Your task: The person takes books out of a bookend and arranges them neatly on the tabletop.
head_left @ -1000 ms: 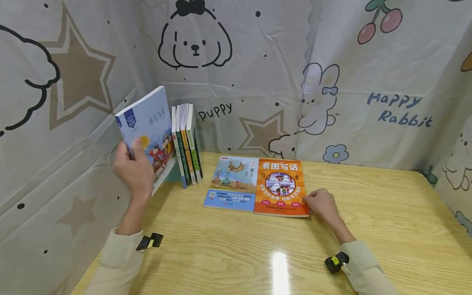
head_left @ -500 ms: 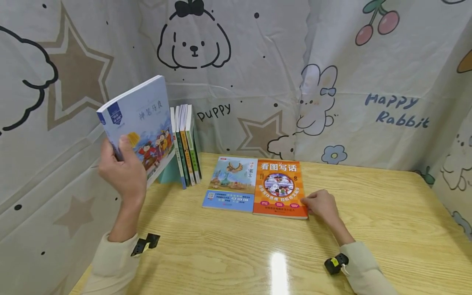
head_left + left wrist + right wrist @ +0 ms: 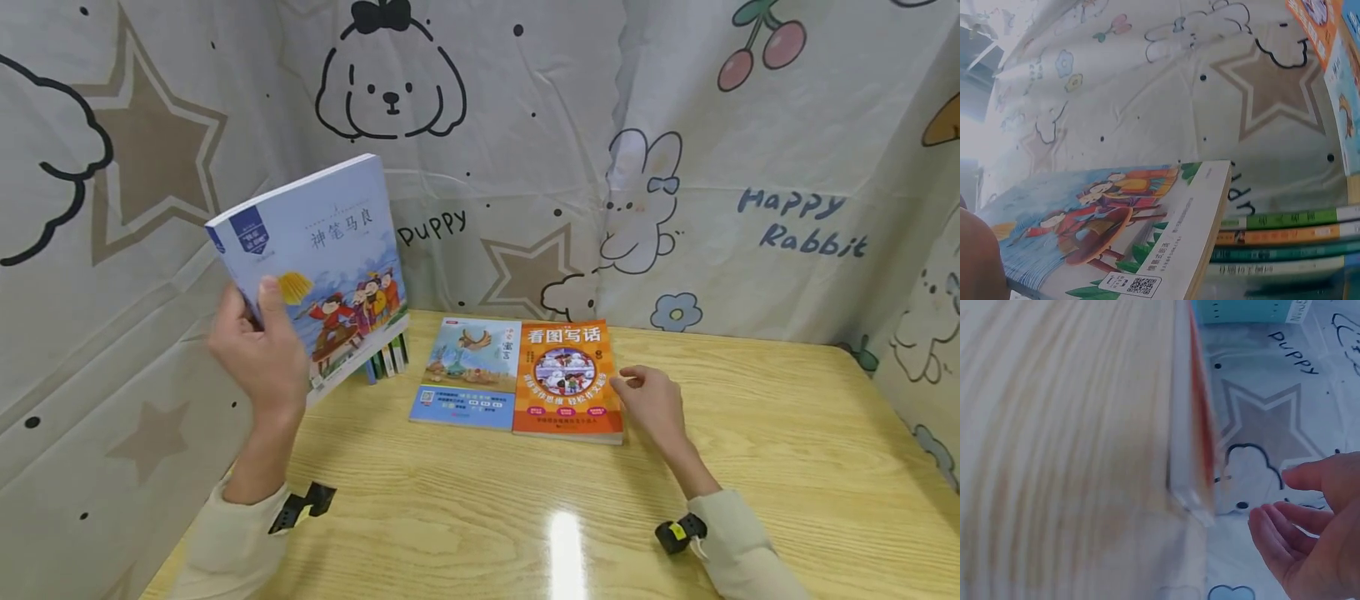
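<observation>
Left hand [image 3: 258, 354]: clasped a blue book [image 3: 318, 267] by its lower left corner, thumb across the cover, and held it tilted in the air above the table's [image 3: 750, 467] left end. Paperback, flat and rectangular, glossy illustrated cover, pale page block visible along the top edge.

Row of books [image 3: 386, 360]: just beyond and right of that hand, thin volumes upright with spines outward in green, orange, teal and white, largely hidden behind the held book.

Right hand [image 3: 651, 402]: released, fingers loosely curled and holding nothing, just beside the right edge of an orange book [image 3: 567, 379]. That one lay flat, a slim glossy paperback.

Pale book [image 3: 468, 375]: flat to the left of the orange one, edges touching.

Table: light wood grain, shiny finish. Backdrop: creased printed cloth [image 3: 525, 150].
</observation>
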{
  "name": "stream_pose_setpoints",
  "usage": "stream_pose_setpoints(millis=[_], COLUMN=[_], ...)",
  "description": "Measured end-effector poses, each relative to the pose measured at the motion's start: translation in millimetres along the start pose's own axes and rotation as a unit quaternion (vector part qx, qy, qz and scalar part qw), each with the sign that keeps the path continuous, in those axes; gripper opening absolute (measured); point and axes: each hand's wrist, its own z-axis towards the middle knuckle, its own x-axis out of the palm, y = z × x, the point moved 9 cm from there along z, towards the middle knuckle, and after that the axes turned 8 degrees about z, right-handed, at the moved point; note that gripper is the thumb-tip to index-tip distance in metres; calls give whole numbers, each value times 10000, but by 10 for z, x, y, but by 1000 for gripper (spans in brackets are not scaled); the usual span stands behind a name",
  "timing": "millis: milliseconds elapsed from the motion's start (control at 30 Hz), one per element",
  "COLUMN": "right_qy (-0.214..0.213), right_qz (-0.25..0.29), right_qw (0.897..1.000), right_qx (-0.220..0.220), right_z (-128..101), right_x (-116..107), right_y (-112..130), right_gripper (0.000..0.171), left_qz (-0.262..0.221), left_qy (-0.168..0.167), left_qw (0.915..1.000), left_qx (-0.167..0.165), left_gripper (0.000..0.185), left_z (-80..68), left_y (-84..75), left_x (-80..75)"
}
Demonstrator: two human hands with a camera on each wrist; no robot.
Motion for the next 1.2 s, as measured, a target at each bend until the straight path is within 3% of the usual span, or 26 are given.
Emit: stream_pose_setpoints(millis=[100, 233, 400, 667, 900, 1067, 1200], right_qy=[-16, 458, 968, 1789, 2349, 2683, 2691], right_qz=[314, 944, 1717, 2521, 2691, 2797, 2623], right_qw=[9987, 9906, 9720, 9400, 9208, 9046, 9040], right_qx=[-392, -882, -1277, -1441, -1566, -1773, -2037], right_z=[-27, -104, -211, -340, -433, -482, -523], right_x=[5, 99, 181, 321, 496, 556, 535], right_y=[165, 441, 767, 1143, 1291, 1373, 1392], right_gripper=[33, 31, 32, 33, 46, 37, 23], left_qz=[-260, -575, -796, -1241, -1611, -1947, -1943], left_qy=[279, 700, 1284, 2056, 2515, 2738, 2839], left_qw=[9993, 9959, 9885, 9700, 9519, 9380, 9350], left_qx=[23, 26, -58, -367, -681, -852, -859], left_gripper=[20, 21, 23, 25, 27, 28, 28], left_z=[-82, -220, -398, -645, -829, -925, -967], left_y=[-66, -151, -211, -257, -297, -310, -314], left_x=[63, 153, 289, 471, 601, 679, 714])
